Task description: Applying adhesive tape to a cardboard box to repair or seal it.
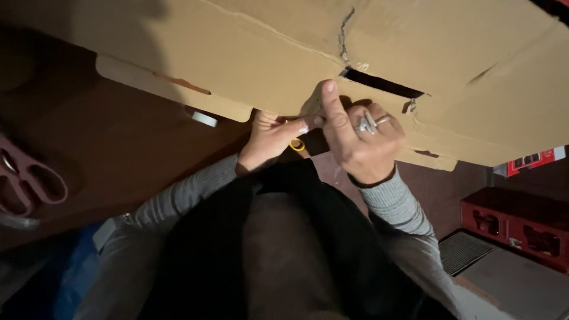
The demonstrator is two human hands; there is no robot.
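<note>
A large brown cardboard sheet (249,53) with a dark slot (382,83) and a tear fills the top of the view. My left hand (269,139) is under its lower edge, closed around a small thing with a yellow ring (297,144); most of that thing is hidden. My right hand (363,145), with rings on its fingers, has the index finger stretched up against the cardboard just left of the slot, the other fingers curled. The left fingertips touch the right index finger. Grey sleeves cover both arms.
A white tape roll (204,118) peeks out under the cardboard flap. Pink scissor handles (32,184) lie at the far left on a dark brown surface (118,142). A red crate (515,225) and a grey floor mat (462,252) are at lower right.
</note>
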